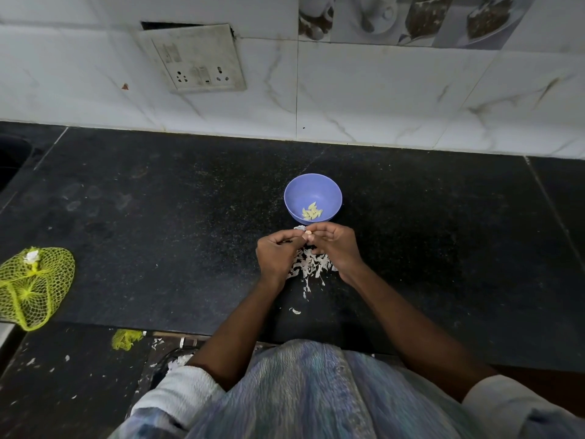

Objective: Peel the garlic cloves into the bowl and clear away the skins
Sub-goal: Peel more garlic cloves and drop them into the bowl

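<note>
A garlic clove (307, 233) sits pinched between the fingertips of both hands, just in front of the near rim of the bowl (332, 188) and above the counter. Only a small pale tip of it shows, with a scrap of whitish skin sticking out toward the bowl; so little is exposed that its long axis and which way it points cannot be made out.

The left hand (276, 252) has its fingers curled in, thumb and forefinger closing on the clove from the left. The right hand (336, 243) mirrors it, fingers bent and the tips meeting the left hand's at the clove. Both grips are tight and nearly closed, and the knuckles hide most of the contact.

The bowl is blue-violet and stands upright on the black countertop (158, 201). Several peeled cloves (311, 212) lie in its near side, their long axes mostly slanting from lower left to upper right, narrow ends up.

Under and between the wrists lies a heap of skins (308, 264), partly covered by the hands, with a few loose flakes trailing toward the person.

At the far left a yellow mesh bag (33, 286) rests on the counter, cut off by the frame edge; a white lump shows near its top. A socket panel (193, 58) hangs on the tiled wall behind.
</note>
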